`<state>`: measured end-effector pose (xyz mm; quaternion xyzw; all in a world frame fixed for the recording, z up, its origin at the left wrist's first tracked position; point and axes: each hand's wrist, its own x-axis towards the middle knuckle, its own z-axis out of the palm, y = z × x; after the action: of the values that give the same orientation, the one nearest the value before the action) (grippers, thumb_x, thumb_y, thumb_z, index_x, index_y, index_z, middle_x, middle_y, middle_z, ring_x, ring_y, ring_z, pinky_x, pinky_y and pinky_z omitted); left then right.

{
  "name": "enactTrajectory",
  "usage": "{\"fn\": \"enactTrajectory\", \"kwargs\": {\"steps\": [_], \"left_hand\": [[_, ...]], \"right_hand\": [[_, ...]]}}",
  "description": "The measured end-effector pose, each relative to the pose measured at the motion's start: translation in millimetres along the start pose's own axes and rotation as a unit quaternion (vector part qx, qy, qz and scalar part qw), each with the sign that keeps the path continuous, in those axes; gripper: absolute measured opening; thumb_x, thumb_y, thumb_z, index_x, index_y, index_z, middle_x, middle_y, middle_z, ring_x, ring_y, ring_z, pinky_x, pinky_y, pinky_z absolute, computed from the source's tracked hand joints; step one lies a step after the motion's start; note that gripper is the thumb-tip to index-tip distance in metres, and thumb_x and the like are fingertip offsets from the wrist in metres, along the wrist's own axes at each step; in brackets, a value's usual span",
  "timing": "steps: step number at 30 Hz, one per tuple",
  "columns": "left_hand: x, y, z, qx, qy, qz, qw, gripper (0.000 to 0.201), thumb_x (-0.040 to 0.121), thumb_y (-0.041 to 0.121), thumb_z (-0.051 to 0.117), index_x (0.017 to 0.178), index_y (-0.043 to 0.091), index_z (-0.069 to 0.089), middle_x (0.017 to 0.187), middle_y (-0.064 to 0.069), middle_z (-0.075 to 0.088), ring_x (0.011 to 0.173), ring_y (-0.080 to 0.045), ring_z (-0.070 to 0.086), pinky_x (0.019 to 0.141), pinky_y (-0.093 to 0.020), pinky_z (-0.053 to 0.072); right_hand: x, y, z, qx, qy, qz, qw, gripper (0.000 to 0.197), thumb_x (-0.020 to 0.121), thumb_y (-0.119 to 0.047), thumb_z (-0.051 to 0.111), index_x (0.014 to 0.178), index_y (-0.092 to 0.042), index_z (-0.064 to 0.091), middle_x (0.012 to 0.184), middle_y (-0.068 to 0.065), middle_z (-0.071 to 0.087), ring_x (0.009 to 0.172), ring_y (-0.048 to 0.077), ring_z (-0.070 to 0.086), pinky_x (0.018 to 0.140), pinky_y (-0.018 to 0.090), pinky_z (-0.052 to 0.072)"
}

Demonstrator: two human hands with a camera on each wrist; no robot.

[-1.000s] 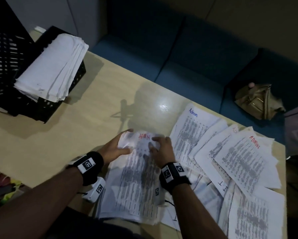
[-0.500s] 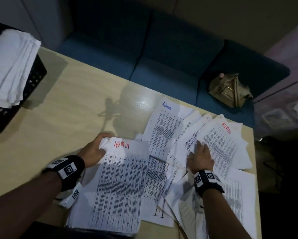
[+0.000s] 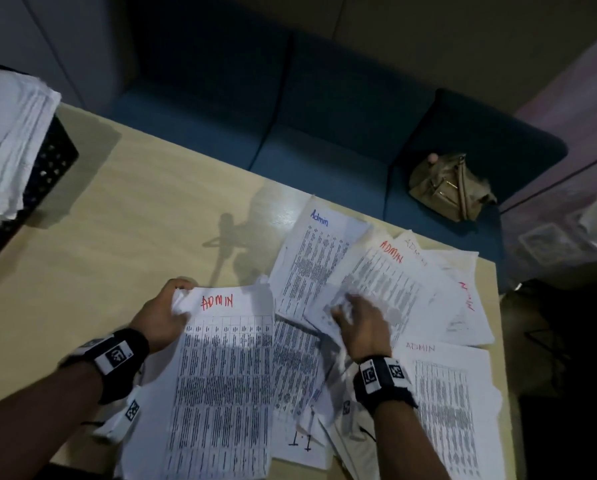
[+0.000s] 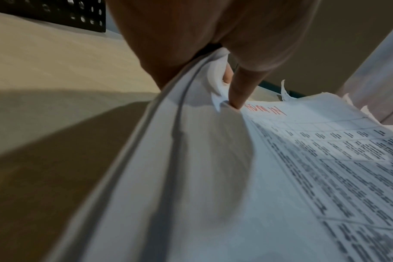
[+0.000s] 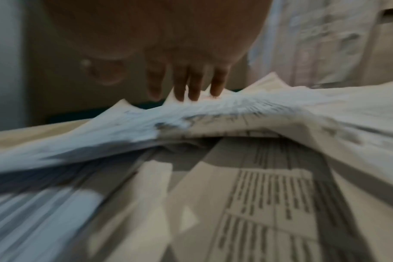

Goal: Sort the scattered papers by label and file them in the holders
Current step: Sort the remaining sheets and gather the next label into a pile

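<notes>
A stack of printed sheets headed ADMIN in red (image 3: 217, 301) lies at the table's near edge. My left hand (image 3: 181, 306) pinches its top-left corner, thumb (image 4: 238, 92) on top and fingers underneath. To its right, loose sheets labelled Admin (image 3: 319, 218) and ADMIN (image 3: 390, 251) overlap in a scattered pile. My right hand (image 3: 342, 306) presses straight fingers (image 5: 186, 86) onto the red-labelled sheet, which bulges up under them. A black perforated holder (image 3: 53, 161) stuffed with white papers (image 3: 10, 133) stands at the far left.
The light wooden table (image 3: 134, 220) ends at a blue sofa (image 3: 290, 133) along its far side, where a tan handbag (image 3: 446, 185) sits. A sheet marked IT (image 3: 300, 443) pokes out near the front edge. The table's right edge (image 3: 498, 341) borders the pile.
My right hand left the stack, reached right onto the red-labelled ADMIN sheet, and has now slid it left toward the stack. The left hand keeps its grip on the stack's corner.
</notes>
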<state>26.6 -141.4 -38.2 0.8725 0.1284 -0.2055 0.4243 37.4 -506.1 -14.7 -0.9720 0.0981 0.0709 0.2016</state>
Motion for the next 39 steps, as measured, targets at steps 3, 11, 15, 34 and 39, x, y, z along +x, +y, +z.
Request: {"fn": "enactTrajectory", "kwargs": {"steps": [3, 11, 15, 34, 39], "left_hand": [[0.1, -2.3, 1.5, -0.008, 0.001, -0.003, 1.000, 0.048, 0.084, 0.004, 0.058, 0.115, 0.036, 0.040, 0.109, -0.012, 0.063, 0.089, -0.029, 0.060, 0.074, -0.028, 0.041], [-2.7, -9.8, -3.7, -0.048, 0.023, 0.010, 0.999, 0.054, 0.082, 0.002, 0.060, 0.121, 0.036, 0.043, 0.121, 0.000, 0.061, 0.097, -0.029, 0.064, 0.077, -0.026, 0.043], [-4.5, -17.5, -9.3, -0.053, 0.038, 0.010, 0.998, 0.054, 0.085, 0.004, 0.061, 0.125, 0.035, 0.042, 0.125, 0.000, 0.059, 0.100, -0.024, 0.060, 0.084, -0.027, 0.041], [-6.0, -19.3, -12.6, -0.093, 0.072, -0.062, 0.991, 0.050, 0.089, 0.017, 0.063, 0.136, 0.017, 0.046, 0.136, -0.009, 0.054, 0.121, -0.027, 0.052, 0.096, -0.033, 0.039], [-7.2, -18.0, -8.5, -0.104, 0.063, -0.101, 0.987, 0.028, 0.087, 0.023, 0.066, 0.113, 0.014, 0.063, 0.104, -0.006, 0.068, 0.089, -0.022, 0.062, 0.075, -0.030, 0.045]], "right_hand": [[7.3, 25.5, -1.6, -0.027, 0.000, 0.161, 0.987, 0.064, 0.090, -0.061, 0.041, 0.143, -0.027, 0.038, 0.154, 0.013, 0.030, 0.137, 0.033, 0.034, 0.108, 0.051, 0.032], [-0.3, 0.2, 25.6, -0.042, -0.092, -0.017, 0.995, 0.051, 0.090, -0.041, 0.055, 0.136, -0.020, 0.049, 0.149, 0.006, 0.039, 0.136, 0.027, 0.036, 0.111, 0.037, 0.032], [7.6, 12.5, 16.9, -0.073, 0.008, 0.057, 0.996, 0.062, 0.083, -0.046, 0.064, 0.137, -0.023, 0.046, 0.151, 0.011, 0.034, 0.135, 0.030, 0.037, 0.108, 0.044, 0.037], [24.0, 2.1, 8.9, 0.073, 0.035, 0.101, 0.992, 0.042, 0.085, -0.001, 0.053, 0.126, -0.010, 0.055, 0.101, 0.015, 0.067, 0.096, 0.033, 0.062, 0.077, 0.032, 0.045], [41.2, 2.8, 13.4, -0.004, 0.035, 0.216, 0.976, 0.040, 0.088, -0.015, 0.058, 0.126, -0.006, 0.051, 0.134, 0.022, 0.044, 0.120, 0.040, 0.043, 0.093, 0.046, 0.042]]}}
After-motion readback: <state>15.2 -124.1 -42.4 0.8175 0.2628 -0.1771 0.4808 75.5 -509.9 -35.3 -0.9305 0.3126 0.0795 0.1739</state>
